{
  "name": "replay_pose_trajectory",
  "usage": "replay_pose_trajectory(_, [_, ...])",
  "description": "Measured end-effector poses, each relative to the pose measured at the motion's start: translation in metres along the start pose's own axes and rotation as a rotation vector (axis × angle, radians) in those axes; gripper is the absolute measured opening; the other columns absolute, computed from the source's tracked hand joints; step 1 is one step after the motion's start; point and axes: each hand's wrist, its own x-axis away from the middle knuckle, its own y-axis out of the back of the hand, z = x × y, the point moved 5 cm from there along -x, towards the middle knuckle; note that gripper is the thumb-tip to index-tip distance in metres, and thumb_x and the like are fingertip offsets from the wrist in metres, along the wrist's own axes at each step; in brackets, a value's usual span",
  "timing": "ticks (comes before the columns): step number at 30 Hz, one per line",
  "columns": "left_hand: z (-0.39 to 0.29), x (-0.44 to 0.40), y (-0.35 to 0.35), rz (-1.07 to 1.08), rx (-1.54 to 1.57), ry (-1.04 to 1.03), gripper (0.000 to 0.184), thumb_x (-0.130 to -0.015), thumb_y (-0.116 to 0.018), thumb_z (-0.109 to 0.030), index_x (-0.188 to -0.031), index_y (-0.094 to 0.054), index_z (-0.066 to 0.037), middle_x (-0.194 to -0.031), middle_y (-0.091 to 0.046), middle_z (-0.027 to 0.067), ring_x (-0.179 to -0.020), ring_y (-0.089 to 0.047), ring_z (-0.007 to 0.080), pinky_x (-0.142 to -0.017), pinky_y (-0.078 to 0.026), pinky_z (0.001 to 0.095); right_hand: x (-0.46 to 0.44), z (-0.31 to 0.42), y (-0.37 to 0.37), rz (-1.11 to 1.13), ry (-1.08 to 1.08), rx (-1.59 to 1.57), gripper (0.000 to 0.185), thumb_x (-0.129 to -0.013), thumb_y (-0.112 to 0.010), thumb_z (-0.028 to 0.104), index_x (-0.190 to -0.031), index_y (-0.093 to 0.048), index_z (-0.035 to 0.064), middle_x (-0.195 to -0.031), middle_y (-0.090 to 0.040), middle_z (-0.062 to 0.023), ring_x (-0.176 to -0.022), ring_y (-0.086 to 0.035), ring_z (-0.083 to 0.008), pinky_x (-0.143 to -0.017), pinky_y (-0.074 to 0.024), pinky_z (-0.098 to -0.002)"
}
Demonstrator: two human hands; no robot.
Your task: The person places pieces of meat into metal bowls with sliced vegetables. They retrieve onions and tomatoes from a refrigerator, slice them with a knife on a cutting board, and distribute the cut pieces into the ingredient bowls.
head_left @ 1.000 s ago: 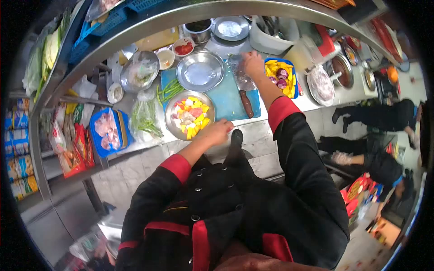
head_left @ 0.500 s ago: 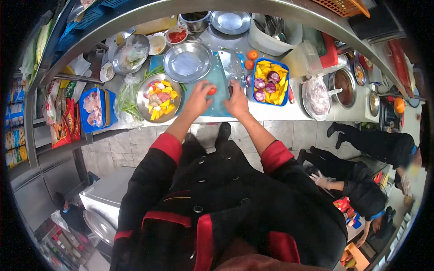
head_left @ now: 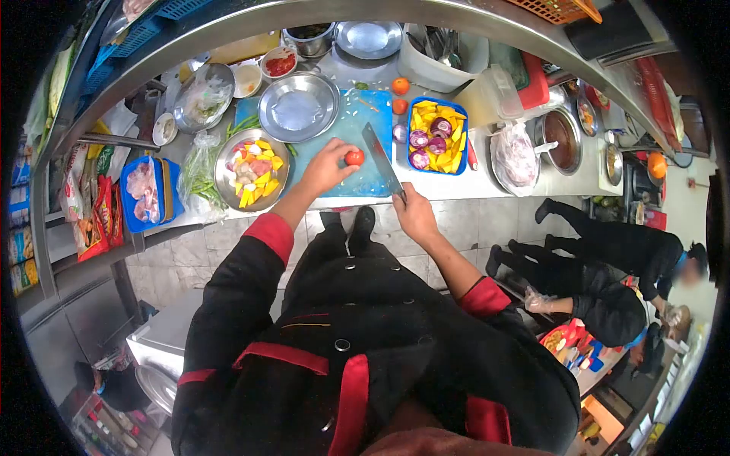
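My left hand [head_left: 329, 169] is closed on a small red tomato [head_left: 354, 157] above the blue cutting board [head_left: 310, 162]. The fingertips grip the tomato from its left side. My right hand [head_left: 416, 213], at the counter's front edge, wraps round the handle of a cleaver [head_left: 382, 159]. Its broad blade is tilted and points away from me, to the right of the tomato and apart from it. Behind my left hand, a round metal plate [head_left: 299, 106] rests partly on the board. Left of the board is a metal bowl [head_left: 220, 176] with yellow chunks and other cut pieces.
A blue tray [head_left: 411, 144] of yellow pieces and purple onions stands right of the board, near two orange-red tomatoes [head_left: 400, 86]. Green beans in a plastic bag [head_left: 199, 178] and a blue container [head_left: 176, 199] of meat are leftward. A steel shelf edge crosses above. Co-workers [head_left: 616, 243] are at right.
My right hand has drawn back toward me, and the cleaver's blade has turned from lying flat to tilted. My left hand still has the tomato. The whole view has shifted slightly.
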Motion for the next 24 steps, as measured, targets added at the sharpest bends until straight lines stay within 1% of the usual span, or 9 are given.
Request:
replay_pose_trajectory(1, [0.003,0.001,-0.004,0.082,0.092,0.052,0.038,-0.079,-0.074,-0.005,-0.115,-0.062,-0.009,-0.109,-0.060,0.0101,-0.096,-0.064,0.0289,-0.084,-0.053,0.0374,0.004,0.002,0.001,0.001,-0.008,0.003,0.026,-0.094,-0.056,0.019,-0.111,-0.049,0.0013,-0.086,-0.065,-0.0272,-0.082,-0.062,-0.0493,-0.072,-0.0479,-0.0561])
replay_pose_trajectory(2, [0.005,0.000,-0.006,0.084,0.099,0.050,0.038,-0.079,-0.074,-0.005,-0.115,-0.062,-0.009,-0.109,-0.060,0.0101,-0.096,-0.064,0.0289,-0.084,-0.053,0.0374,0.006,0.007,0.004,-0.026,0.010,0.022,0.024,-0.094,-0.057,0.019,-0.107,-0.050,0.0010,-0.085,-0.064,-0.0270,-0.082,-0.062,-0.0489,-0.072,-0.0477,-0.0547])
replay_pose_trajectory(4, [0.006,-0.004,-0.006,0.003,0.005,-0.022,0.033,-0.079,-0.074,-0.004,-0.110,-0.064,-0.007,-0.106,-0.060,0.0098,-0.094,-0.064,0.0284,-0.081,-0.055,0.0358,0.011,0.018,0.013,-0.054,0.019,0.051,0.022,-0.093,-0.058,0.019,-0.103,-0.051,0.0008,-0.083,-0.064,-0.0268,-0.081,-0.062,-0.0484,-0.071,-0.0475,-0.0533])
replay_pose_trajectory(6, [0.010,-0.006,-0.007,0.024,0.055,-0.016,0.032,-0.078,-0.074,-0.004,-0.108,-0.063,-0.006,-0.105,-0.061,0.0099,-0.093,-0.065,0.0280,-0.079,-0.056,0.0348,0.016,0.028,0.017,0.026,0.021,0.144,0.021,-0.092,-0.056,0.016,-0.104,-0.049,0.0009,-0.086,-0.064,-0.0282,-0.081,-0.062,-0.0492,-0.072,-0.0472,-0.0584])
replay_pose_trajectory(11, [0.022,-0.011,-0.010,0.071,0.149,-0.035,0.030,-0.078,-0.075,-0.002,-0.105,-0.063,-0.005,-0.103,-0.061,0.0095,-0.091,-0.066,0.0262,-0.074,-0.059,0.0318,0.020,0.043,0.015,0.080,-0.037,0.223,0.020,-0.092,-0.053,0.016,-0.104,-0.046,0.0007,-0.085,-0.064,-0.0300,-0.081,-0.062,-0.0494,-0.073,-0.0481,-0.0588])
replay_pose_trajectory(17, [0.030,-0.014,-0.017,0.153,0.212,0.007,0.029,-0.078,-0.075,-0.002,-0.105,-0.063,-0.004,-0.104,-0.062,0.0089,-0.092,-0.067,0.0243,-0.076,-0.059,0.0323,-0.041,0.048,-0.031,0.014,-0.033,0.218,0.023,-0.092,-0.052,0.014,-0.108,-0.043,0.0011,-0.084,-0.063,-0.0322,-0.083,-0.063,-0.0499,-0.074,-0.0484,-0.0593])
replay_pose_trajectory(19, [0.032,-0.012,-0.014,0.108,0.312,0.034,0.030,-0.075,-0.076,-0.004,-0.102,-0.063,-0.007,-0.100,-0.061,0.0087,-0.088,-0.064,0.0278,-0.076,-0.054,0.0344,-0.039,0.037,-0.040,0.006,-0.027,0.224,0.023,-0.092,-0.052,0.014,-0.109,-0.043,0.0008,-0.084,-0.063,-0.0325,-0.083,-0.063,-0.0501,-0.074,-0.0484,-0.0593])
replay_pose_trajectory(23, [0.035,-0.006,-0.014,-0.010,0.391,0.087,0.032,-0.076,-0.076,-0.008,-0.105,-0.063,-0.008,-0.101,-0.062,0.0095,-0.088,-0.064,0.0296,-0.079,-0.054,0.0381,0.029,0.006,-0.038,0.064,-0.115,0.192,0.025,-0.092,-0.053,0.014,-0.110,-0.043,0.0002,-0.083,-0.063,-0.0325,-0.082,-0.062,-0.0517,-0.072,-0.0476,-0.0593])
replay_pose_trajectory(24, [0.028,-0.003,-0.012,-0.089,0.198,-0.034,0.033,-0.076,-0.076,-0.010,-0.107,-0.064,-0.008,-0.103,-0.062,0.0105,-0.088,-0.064,0.0297,-0.079,-0.055,0.0396,0.036,0.004,-0.036,0.054,-0.124,0.150,0.026,-0.092,-0.055,0.015,-0.110,-0.043,0.0000,-0.083,-0.063,-0.0323,-0.082,-0.061,-0.0526,-0.072,-0.0466,-0.0595])
